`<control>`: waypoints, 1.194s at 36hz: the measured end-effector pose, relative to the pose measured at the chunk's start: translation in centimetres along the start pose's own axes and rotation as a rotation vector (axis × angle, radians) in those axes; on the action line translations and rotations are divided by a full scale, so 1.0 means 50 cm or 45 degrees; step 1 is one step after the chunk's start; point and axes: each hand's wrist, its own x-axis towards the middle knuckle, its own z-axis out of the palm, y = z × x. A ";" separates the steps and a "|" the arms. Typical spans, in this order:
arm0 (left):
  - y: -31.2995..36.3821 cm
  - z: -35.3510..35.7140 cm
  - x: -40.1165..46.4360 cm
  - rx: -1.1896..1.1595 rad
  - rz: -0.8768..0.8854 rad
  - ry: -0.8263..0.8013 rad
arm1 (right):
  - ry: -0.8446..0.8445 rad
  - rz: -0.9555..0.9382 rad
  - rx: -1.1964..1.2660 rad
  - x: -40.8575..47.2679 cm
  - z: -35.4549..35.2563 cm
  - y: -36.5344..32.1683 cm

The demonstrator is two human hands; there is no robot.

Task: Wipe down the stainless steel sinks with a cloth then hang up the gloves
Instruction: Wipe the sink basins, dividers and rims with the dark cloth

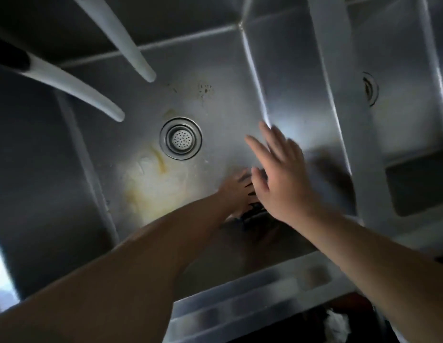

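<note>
I look straight down into a stainless steel sink (215,100) with a round strainer drain (180,138). A yellowish stain (151,184) marks the floor in front of the drain. My left hand (236,191) reaches down to the sink floor near the right front corner, its fingers spread on a dark item (255,212) that may be a cloth. Part of that hand and the item are hidden, so its grip is unclear. My right hand (279,174) hovers above it, blurred, palm down, fingers apart and holding nothing. No gloves are visible.
Two pale curved spouts (74,92) (126,43) hang over the sink's left and back. A steel divider (339,95) separates a second basin (401,125) with its own drain (370,89). The front rim (240,293) runs below my arms. Something white and crumpled (336,323) lies lower right.
</note>
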 end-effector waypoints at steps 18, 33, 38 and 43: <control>-0.289 0.154 -0.126 -0.043 -0.405 -0.095 | -0.498 0.394 0.137 0.114 0.210 -0.011; -0.031 0.043 0.054 -0.560 -0.339 -0.223 | 0.160 1.130 0.600 0.102 0.233 0.024; -0.123 0.006 0.130 -0.741 -0.313 -0.181 | 0.155 0.670 0.558 0.114 0.217 0.044; -0.244 -0.006 0.054 -1.173 -0.571 0.290 | -0.079 0.552 0.462 0.182 0.285 0.035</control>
